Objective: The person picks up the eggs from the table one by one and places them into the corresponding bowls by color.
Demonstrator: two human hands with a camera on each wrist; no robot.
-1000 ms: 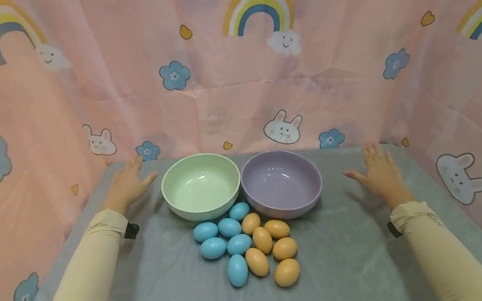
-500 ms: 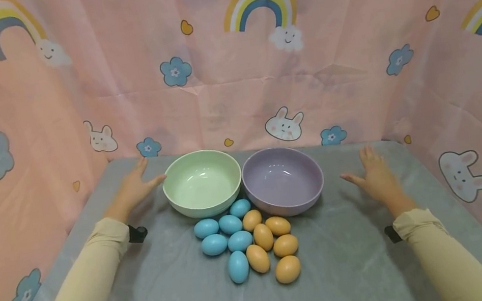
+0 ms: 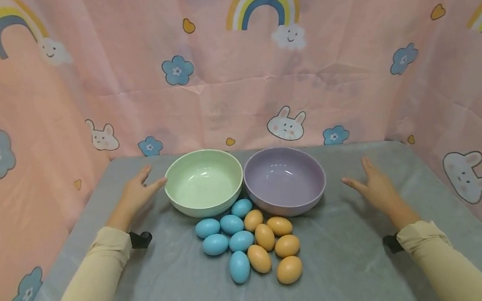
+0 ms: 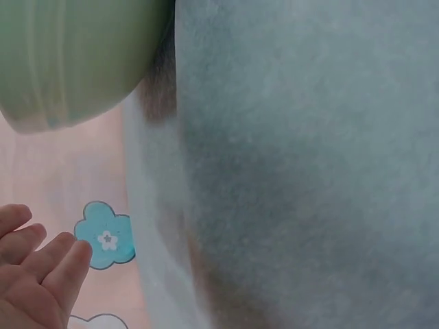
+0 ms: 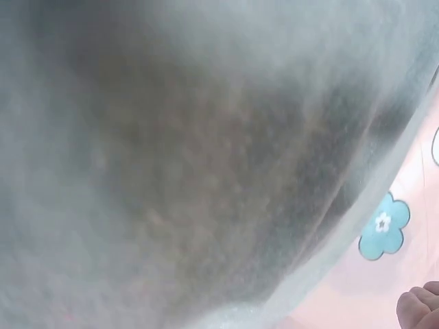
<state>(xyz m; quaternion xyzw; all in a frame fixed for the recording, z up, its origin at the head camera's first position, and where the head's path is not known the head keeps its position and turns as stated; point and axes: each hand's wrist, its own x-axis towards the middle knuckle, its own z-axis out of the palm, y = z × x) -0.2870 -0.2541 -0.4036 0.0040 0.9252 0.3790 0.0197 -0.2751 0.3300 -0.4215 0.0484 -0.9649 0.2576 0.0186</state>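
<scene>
Two hands of mine are at work over the grey table [image 3: 168, 294], and both are free of any load. Toward the far left corner is my left hand [image 3: 135, 193], its fingers [image 4: 72, 271] loosely extended and gripping nothing. Over the last second it has moved inward, so its thumb [image 3: 156, 185] now comes up to the rim of the green bowl [image 3: 204, 181]; whether it touches, I cannot tell.

That bowl stands near the far edge, left of the middle. Toward the near edge from it lie six blue eggs [image 3: 232, 224], and just right of these six yellow eggs [image 3: 264, 237], the two groups side by side. Right of the green bowl, close against it, is the purple bowl [image 3: 284, 180], also near the far edge. Eggs and bowls have kept their places.

Toward the right edge, my right hand [image 3: 378, 190] has turned more edge-on and drawn a little closer to the purple bowl, thumb held away from the fingers, nothing grasped, a gap remaining.

For the work, I take this to mean both hands are closing in on the bowls from outside, while every egg lies outside them.

No brand, label or writing is readable anywhere; the pink cloth [image 3: 126, 58] behind carries only pictures of flowers, rabbits and rainbows.
</scene>
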